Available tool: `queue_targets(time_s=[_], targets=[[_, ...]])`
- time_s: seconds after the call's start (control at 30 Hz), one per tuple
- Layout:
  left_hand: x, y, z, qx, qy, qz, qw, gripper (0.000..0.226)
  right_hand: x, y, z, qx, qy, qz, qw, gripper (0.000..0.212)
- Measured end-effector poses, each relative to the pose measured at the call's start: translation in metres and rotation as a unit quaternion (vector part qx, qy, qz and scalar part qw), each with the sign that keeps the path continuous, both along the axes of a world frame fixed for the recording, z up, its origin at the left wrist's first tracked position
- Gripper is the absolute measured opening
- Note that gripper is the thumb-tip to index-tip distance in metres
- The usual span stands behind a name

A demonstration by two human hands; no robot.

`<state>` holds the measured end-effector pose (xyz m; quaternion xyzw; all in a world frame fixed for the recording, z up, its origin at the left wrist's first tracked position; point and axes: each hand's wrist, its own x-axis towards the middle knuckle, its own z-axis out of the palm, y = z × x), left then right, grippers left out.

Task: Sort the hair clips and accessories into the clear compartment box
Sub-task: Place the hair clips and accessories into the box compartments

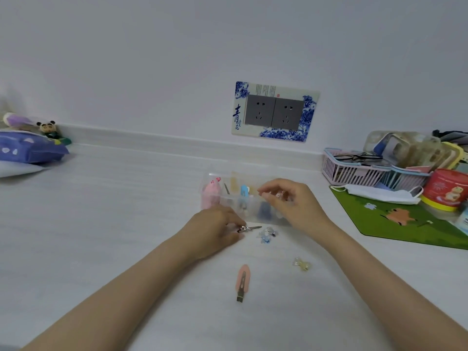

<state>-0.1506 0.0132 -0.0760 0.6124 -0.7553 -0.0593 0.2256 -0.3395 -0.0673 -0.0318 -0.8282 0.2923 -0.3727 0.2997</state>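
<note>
Writing first: the socket plate (pixel 274 111) on the wall carries a large blue character, 青, beside a blue-and-white floral print. The smaller lines on it are too fine to read. The red tin (pixel 448 188) at far right has a picture on it, its text unreadable.

Down on the pale surface (pixel 126 224), the clear box (pixel 215 174) sits in the middle. It's see-through plastic, split into compartments. At its left end is a fuzzy pink piece (pixel 211 193). Further right are a pale yellow piece (pixel 234 184), a light blue clip (pixel 244 191) and something dark blue (pixel 264 210).

The left hand (pixel 217 224) has its fingers curled, pinching the end of a thin silver clip (pixel 249 228) just in front of the box. The right hand (pixel 291 201) hovers over the box's right end with thumb and forefinger pressed together. Whether anything sits between them I cannot tell.

Loose in front of the box are a clear blue clip (pixel 267 234), a clear yellowish bow (pixel 301 264) and a flat pink clip (pixel 243 281) with a dark metal spine.

To the right, a slatted pink basket (pixel 349 171) holds black glasses (pixel 358 157), and a white mask (pixel 377 193) lies on a green mat (pixel 405 229).
</note>
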Motion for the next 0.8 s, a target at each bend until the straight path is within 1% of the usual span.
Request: queue_targets(time_s=[0.07,0.13,0.17,0.2,0.23,0.27,0.3,0.33,0.4,0.5,0.63,0.67,0.73,0.8], targets=[[-0.002,0.000,0.002,-0.016,-0.009,0.023,1.000,0.020,-0.009,0.007,-0.006,-0.006,-0.001,-0.009,1.000,0.022],[-0.003,0.000,0.004,-0.017,-0.034,0.019,0.999,0.018,-0.013,0.011,-0.006,-0.050,0.024,-0.017,0.998,0.019],[-0.002,0.002,0.004,-0.016,-0.034,0.018,0.999,0.019,-0.014,0.013,-0.006,-0.064,0.033,-0.014,0.997,0.017],[-0.002,0.004,0.004,-0.017,-0.010,0.019,1.000,0.018,-0.013,0.014,-0.006,-0.055,0.035,-0.007,0.998,0.016],[-0.002,0.007,0.004,-0.019,0.046,0.018,0.999,0.016,-0.012,0.016,-0.007,-0.028,0.033,0.002,0.999,0.015],[-0.002,0.009,0.005,-0.026,0.122,0.016,0.992,0.013,-0.011,0.017,-0.008,0.005,0.034,0.011,0.999,0.015],[-0.001,0.011,0.006,-0.035,0.196,0.014,0.980,0.009,-0.008,0.019,-0.010,0.039,0.034,0.019,0.998,0.015],[-0.001,0.012,0.007,-0.041,0.250,0.012,0.967,0.008,-0.006,0.019,-0.014,0.071,0.026,0.026,0.997,0.014],[0.001,0.013,0.009,-0.033,0.309,0.004,0.950,0.008,-0.003,0.021,-0.018,0.123,-0.021,0.040,0.991,0.010],[0.002,0.013,0.011,-0.017,0.332,-0.003,0.943,0.009,0.000,0.022,-0.019,0.139,-0.069,0.052,0.987,0.010],[0.001,0.013,0.010,-0.014,0.333,-0.007,0.943,0.009,0.008,0.025,-0.016,0.136,-0.091,0.054,0.985,0.009],[0.001,0.013,0.011,-0.027,0.338,-0.001,0.941,0.011,0.011,0.025,-0.013,0.132,-0.092,0.048,0.986,0.008],[0.002,0.012,0.016,-0.083,0.350,0.036,0.933,0.012,0.017,0.020,-0.001,0.116,-0.099,0.037,0.988,0.008],[0.005,0.012,0.022,-0.140,0.364,0.079,0.917,0.013,0.028,0.007,0.016,0.078,-0.100,0.016,0.992,0.009]])
